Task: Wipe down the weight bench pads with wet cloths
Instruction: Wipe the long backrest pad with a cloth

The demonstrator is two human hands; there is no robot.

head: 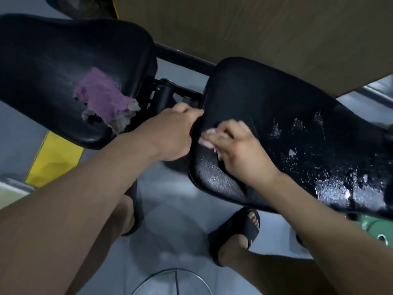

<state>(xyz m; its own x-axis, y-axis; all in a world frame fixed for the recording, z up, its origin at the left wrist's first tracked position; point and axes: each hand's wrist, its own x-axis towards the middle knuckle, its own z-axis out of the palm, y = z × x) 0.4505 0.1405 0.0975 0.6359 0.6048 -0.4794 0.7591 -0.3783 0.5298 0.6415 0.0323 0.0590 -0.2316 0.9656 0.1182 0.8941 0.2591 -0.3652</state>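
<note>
Two black bench pads fill the view. The right pad (297, 116) shines wet, with white foam specks toward its right end. My right hand (240, 150) presses a small pale pink cloth (209, 139) onto this pad near its left end, fingers curled round it. My left hand (176, 133) grips the left edge of the same pad, fingers wrapped over the rim. The left pad (53, 67) carries a crumpled purple cloth (102, 96) lying loose near its right end, touched by neither hand.
A black metal frame and hinge (168, 90) join the two pads. A tan board (255, 28) hangs over the far side. My feet in black sandals (238, 233) stand on the grey floor. A yellow floor stripe (53, 154) lies left, a green weight plate (378, 228) right.
</note>
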